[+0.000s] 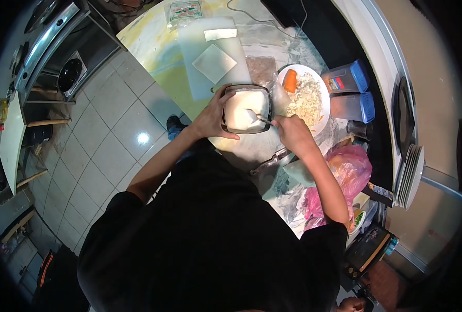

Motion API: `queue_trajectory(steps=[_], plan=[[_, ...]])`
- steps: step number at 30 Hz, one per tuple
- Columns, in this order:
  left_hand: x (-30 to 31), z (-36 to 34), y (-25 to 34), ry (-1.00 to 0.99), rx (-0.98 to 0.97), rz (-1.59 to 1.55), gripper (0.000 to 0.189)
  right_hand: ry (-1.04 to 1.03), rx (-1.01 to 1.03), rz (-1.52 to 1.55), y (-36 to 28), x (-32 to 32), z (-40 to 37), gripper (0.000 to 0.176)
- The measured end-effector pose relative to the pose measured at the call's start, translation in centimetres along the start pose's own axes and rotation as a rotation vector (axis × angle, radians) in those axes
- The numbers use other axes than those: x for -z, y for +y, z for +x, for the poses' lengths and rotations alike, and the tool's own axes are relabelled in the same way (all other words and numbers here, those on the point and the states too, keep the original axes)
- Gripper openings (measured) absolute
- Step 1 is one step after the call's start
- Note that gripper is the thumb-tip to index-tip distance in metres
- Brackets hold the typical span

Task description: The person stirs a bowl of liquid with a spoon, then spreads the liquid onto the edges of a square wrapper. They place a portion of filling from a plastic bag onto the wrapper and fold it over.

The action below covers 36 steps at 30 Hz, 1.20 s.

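Observation:
My left hand [210,120] grips the left side of a square dark-rimmed bowl [269,104], thumb and fingers spread around its edge. A smooth white liquid [237,109] fills much of the bowl. In my right hand [295,136] is a metal spoon [251,115], its head dipped in the white liquid and its handle over the right rim. Beyond the bowl lies a white cutting board [189,49] with a pale square sheet [215,63] and a folded white strip [220,34] on it.
Right of the bowl, a white plate [326,104] holds shredded food and a carrot piece [290,81]. Two blue-lidded containers [365,78] stand behind it. A knife [270,161] and pink plastic bag [349,169] lie nearer me. Another person's hand [351,304] shows bottom right.

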<state>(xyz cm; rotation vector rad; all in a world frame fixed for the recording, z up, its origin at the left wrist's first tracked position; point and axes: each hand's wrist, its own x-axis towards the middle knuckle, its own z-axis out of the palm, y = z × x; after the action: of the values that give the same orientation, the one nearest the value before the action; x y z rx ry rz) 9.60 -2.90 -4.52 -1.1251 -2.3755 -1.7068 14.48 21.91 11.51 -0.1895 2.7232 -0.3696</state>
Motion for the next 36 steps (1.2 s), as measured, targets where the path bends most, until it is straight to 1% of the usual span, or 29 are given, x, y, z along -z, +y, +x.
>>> queue_trajectory(steps=[2, 3, 5, 6, 8, 9, 10, 12, 13, 15, 16, 18, 20, 22, 23, 25, 26, 27, 28, 32, 36], plan=[[1.1, 0.6, 0.5, -0.079, 0.009, 0.015, 0.137, 0.011, -0.012, -0.003, 0.2, -0.1, -0.3, 0.019], [1.2, 0.5, 0.9, -0.077, 0.007, 0.019, 0.137, 0.025, -0.024, -0.009, 0.3, -0.1, -0.4, 0.019], [1.3, -0.2, 2.1, 0.159, 0.130, -0.032, 0.096, 0.051, -0.049, -0.021, 0.2, 0.0, -1.0, 0.019], [1.0, -0.5, 2.0, 0.154, 0.127, -0.027, 0.096, 0.069, -0.079, -0.032, 0.1, 0.0, -1.2, 0.019], [-0.1, -1.6, 1.3, 0.232, 0.617, -0.275, 0.061, 0.104, -0.083, 0.017, 0.2, -0.3, -1.2, 0.019], [-0.9, -1.5, 1.5, 0.304, 0.605, -0.353, 0.054, 0.139, -0.090, 0.059, 0.2, -0.5, -1.3, 0.019], [-1.4, -1.4, 1.5, 0.294, 0.605, -0.348, 0.054, 0.143, -0.094, 0.068, 0.5, -1.0, -1.3, 0.019], [-2.0, -0.8, 1.2, 0.274, 0.619, -0.342, 0.055, 0.251, -0.109, 0.328, 1.7, -2.6, -0.9, 0.022], [-2.4, -0.4, 1.1, 0.271, 0.613, -0.337, 0.055, 0.258, -0.108, 0.331, 2.2, -3.2, -1.0, 0.022], [-3.1, 0.0, 1.0, 0.325, 0.622, -0.308, 0.055, 0.199, -0.344, 1.015, 3.2, -4.9, -1.8, 0.029], [-3.3, 0.0, 0.9, 0.320, 0.623, -0.305, 0.055, 0.200, -0.346, 1.020, 3.3, -6.5, -2.2, 0.029], [-3.7, 0.3, 0.6, 0.357, 0.686, -0.288, 0.055, 0.428, -0.337, 1.563, 3.2, -10.5, -2.7, 0.042], [-4.0, 0.3, 0.5, 0.312, 0.680, -0.230, 0.057, 0.339, -0.381, 1.520, 3.6, -13.8, -2.4, 0.054], [-4.5, -0.1, -0.4, 0.267, 0.671, -0.164, 0.058, 0.196, -0.365, 1.493, 3.6, -14.4, -1.5, 0.059], [-5.2, -0.5, -1.5, 0.247, 0.656, -0.141, 0.060, 0.206, -0.363, 1.501, 3.0, -14.8, -1.1, 0.059], [-6.4, -1.0, -2.7, 0.227, 0.635, -0.116, 0.063, 0.413, -0.263, 1.577, 0.8, -15.3, 0.1, 0.060], [-7.0, -1.3, -2.7, 0.291, 0.645, -0.117, 0.066, 0.504, -0.273, 1.578, 0.3, -16.4, 0.6, 0.056], [-7.3, -1.3, -2.5, 0.357, 0.657, -0.118, 0.068, 0.531, -0.307, 1.565, -0.2, -16.7, 0.8, 0.055], [-7.2, -1.2, -2.4, 0.362, 0.655, -0.116, 0.068, 0.556, -0.341, 1.553, -0.4, -17.0, 1.0, 0.055], [-6.3, -1.5, -1.1, 0.359, 0.688, -0.201, 0.070, 0.544, -0.373, 1.541, -1.4, -16.2, 0.7, 0.056], [-4.1, -0.6, 2.1, 0.322, 0.691, -0.367, 0.069, 0.518, -0.331, 1.502, -2.2, -15.6, 0.5, 0.060]])
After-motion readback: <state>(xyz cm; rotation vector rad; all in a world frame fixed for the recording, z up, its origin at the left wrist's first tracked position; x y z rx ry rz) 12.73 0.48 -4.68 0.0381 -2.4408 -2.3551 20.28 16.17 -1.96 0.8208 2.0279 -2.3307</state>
